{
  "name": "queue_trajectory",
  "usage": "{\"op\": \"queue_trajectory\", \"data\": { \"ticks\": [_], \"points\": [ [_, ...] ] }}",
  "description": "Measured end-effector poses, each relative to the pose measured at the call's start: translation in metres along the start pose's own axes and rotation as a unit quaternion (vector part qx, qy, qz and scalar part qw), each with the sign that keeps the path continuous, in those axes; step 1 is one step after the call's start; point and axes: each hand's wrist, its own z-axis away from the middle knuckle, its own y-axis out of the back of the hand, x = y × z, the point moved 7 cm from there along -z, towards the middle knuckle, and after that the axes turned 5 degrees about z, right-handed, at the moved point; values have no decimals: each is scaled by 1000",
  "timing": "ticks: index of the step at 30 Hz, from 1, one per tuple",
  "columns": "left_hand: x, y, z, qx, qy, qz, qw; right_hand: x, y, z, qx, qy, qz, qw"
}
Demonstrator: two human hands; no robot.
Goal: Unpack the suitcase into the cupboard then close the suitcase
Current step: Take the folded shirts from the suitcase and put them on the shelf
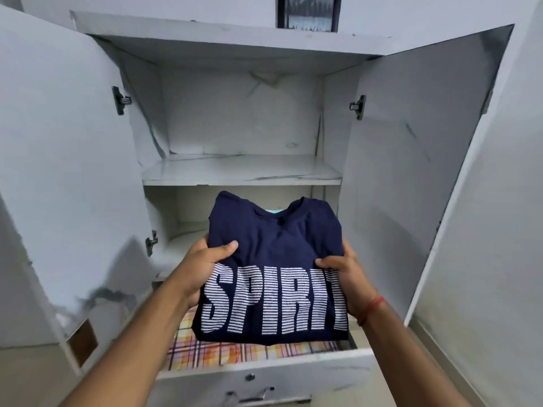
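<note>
A folded navy T-shirt with white striped "SPIRIT" lettering is held up in front of the open white cupboard. My left hand grips its left edge, thumb on top. My right hand grips its right edge the same way. The shirt hangs level with the cupboard's lower compartment, above a pulled-out drawer. A bit of teal fabric shows behind the shirt's collar. The suitcase is out of view.
Both cupboard doors stand wide open, the left door and the right door. The middle shelf is bare. A pink and orange checked cloth lies in the drawer. A framed picture stands on top.
</note>
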Motion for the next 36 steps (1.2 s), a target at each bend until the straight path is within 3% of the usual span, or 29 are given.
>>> {"op": "queue_trajectory", "data": {
  "ticks": [12,24,29,33,36],
  "points": [
    [35,-40,-186,28,-40,25,998,-69,23,-203,-47,46,50,997],
    [62,-54,-365,-28,-22,-16,999,-81,44,-350,53,9,12,998],
    [56,-62,-433,-33,1,0,999,-99,59,-404,117,7,140,983],
    [48,-73,-466,-67,52,26,996,-115,67,-445,158,16,272,949],
    [45,-75,-493,-56,53,-22,997,-115,74,-474,182,27,343,921]
  ]
}}
